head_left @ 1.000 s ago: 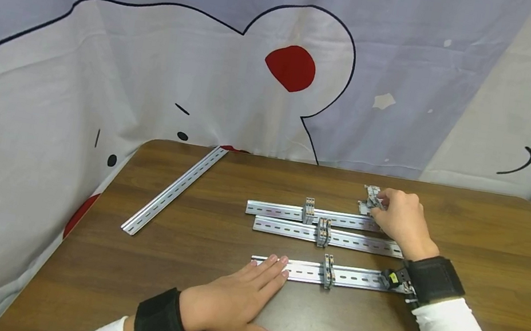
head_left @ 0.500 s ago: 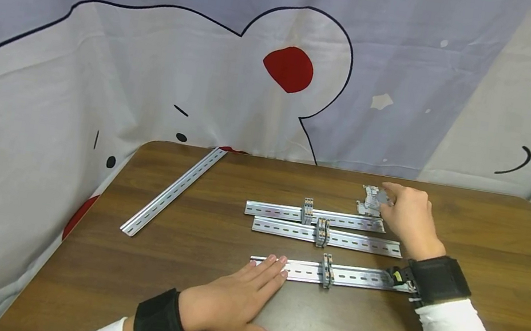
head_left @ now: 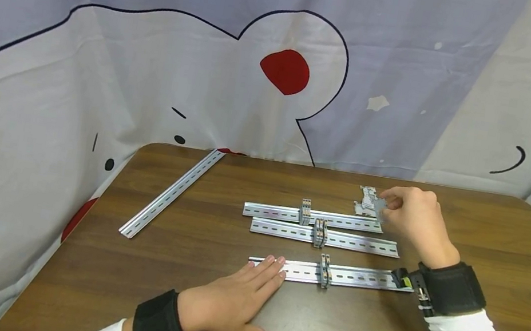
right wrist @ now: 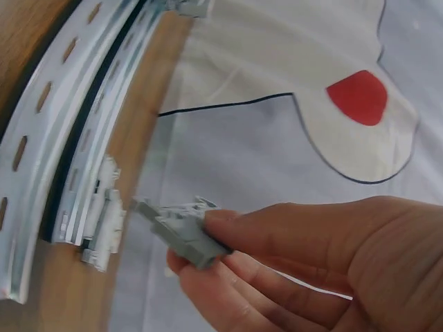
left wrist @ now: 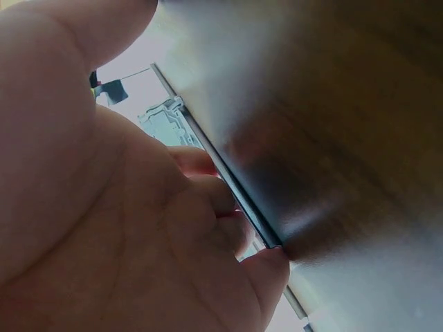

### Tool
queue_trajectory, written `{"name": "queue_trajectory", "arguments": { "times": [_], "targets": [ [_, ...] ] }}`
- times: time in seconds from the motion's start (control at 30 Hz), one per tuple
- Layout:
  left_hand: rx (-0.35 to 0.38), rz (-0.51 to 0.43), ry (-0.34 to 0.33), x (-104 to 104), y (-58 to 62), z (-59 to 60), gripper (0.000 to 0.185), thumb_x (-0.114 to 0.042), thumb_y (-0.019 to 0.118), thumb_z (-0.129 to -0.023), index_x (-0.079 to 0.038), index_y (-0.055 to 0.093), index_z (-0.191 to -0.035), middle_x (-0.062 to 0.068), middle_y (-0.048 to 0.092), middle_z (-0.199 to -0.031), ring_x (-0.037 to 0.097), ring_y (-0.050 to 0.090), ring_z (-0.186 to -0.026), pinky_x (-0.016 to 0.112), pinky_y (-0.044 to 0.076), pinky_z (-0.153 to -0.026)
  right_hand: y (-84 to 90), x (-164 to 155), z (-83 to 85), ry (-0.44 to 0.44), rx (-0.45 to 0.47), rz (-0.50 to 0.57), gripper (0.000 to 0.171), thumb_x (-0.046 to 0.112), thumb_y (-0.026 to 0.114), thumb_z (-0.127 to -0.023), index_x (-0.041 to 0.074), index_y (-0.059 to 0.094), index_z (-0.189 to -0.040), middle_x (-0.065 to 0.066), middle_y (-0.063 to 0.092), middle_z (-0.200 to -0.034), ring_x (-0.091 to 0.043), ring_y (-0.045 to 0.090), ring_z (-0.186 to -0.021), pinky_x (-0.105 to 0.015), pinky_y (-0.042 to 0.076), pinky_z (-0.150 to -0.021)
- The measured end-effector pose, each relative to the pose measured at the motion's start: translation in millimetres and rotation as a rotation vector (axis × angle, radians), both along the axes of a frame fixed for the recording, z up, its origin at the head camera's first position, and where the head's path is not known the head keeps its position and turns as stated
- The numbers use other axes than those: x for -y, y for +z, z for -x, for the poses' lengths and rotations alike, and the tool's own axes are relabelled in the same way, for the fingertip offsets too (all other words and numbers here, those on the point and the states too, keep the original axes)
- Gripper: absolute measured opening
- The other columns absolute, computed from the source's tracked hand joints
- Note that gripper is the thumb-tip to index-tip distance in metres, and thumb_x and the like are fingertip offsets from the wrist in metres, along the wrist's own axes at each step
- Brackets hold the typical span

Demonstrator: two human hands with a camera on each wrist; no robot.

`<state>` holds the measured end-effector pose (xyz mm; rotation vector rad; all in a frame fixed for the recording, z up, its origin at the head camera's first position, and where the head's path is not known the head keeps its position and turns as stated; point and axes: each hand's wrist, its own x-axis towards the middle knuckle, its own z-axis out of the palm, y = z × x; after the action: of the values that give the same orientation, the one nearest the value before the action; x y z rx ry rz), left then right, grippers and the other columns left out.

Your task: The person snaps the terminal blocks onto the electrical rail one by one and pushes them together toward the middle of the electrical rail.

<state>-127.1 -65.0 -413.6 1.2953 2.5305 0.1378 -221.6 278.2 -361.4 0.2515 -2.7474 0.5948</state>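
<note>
On the brown table [head_left: 494,236] before a printed curtain [head_left: 157,56], our left hand [head_left: 228,304] lies flat, fingertips on the near rail [head_left: 357,277]. Our right hand [head_left: 411,214] pinches a grey terminal block [right wrist: 181,232] above the spare blocks [head_left: 366,200]. A shallow pinch may let it drop.

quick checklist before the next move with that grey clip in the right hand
1. Grip: right hand pinches the small grey plastic terminal block in its fingertips: ok.
2. Piece clear of the loose pile of grey blocks on the table: ok.
3. Nearest slotted metal rail steadied: left hand lies flat, fingertips on its left end: ok.
4. That rail carries one block, with bare length either side: ok.
5. Block's clip side facing down: cannot tell.
</note>
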Motion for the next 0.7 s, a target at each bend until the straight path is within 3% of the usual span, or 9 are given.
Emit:
{"name": "queue_trajectory", "arguments": {
  "times": [0.13, 0.3, 0.7],
  "targets": [
    [0.0, -0.006, 0.001, 0.5, 0.4, 0.2, 0.098, -0.068, 0.049, -0.089, -0.005, 0.016, -0.156, 0.015, 0.001, -0.163, 0.03, 0.004, -0.15, 0.048, 0.021, -0.117, 8.5, -0.3, -8.2, 0.021, 0.047, -0.001, 0.019, 0.001, 0.07, -0.076, 0.003, 0.075, -0.095, 0.001, 0.07, -0.07, -0.014, 0.063, -0.062, -0.032, 0.047, -0.062],
    [-0.004, -0.008, 0.0, 0.8, -1.1, -0.8, 0.098, -0.068, 0.049, -0.089, -0.004, 0.016, -0.156, 0.016, 0.001, -0.163, 0.03, 0.004, -0.15, 0.048, 0.021, -0.117, 16.1, 2.5, -21.7, 0.028, 0.125, 0.005, 0.021, 0.006, 0.074, -0.076, 0.003, 0.074, -0.097, 0.003, 0.07, -0.071, -0.016, 0.063, -0.068, -0.033, 0.047, -0.065],
    [0.01, -0.008, -0.003, 0.8, -2.3, 0.1, 0.098, -0.067, 0.049, -0.09, -0.004, 0.014, -0.156, 0.016, -0.002, -0.163, 0.03, 0.002, -0.15, 0.048, 0.018, -0.118, 13.4, -5.9, -52.8, 0.061, 0.266, -0.107, 0.019, 0.005, 0.075, -0.069, 0.002, 0.072, -0.087, 0.008, 0.063, -0.064, -0.009, 0.056, -0.06, -0.031, 0.045, -0.057]
  ]
}}
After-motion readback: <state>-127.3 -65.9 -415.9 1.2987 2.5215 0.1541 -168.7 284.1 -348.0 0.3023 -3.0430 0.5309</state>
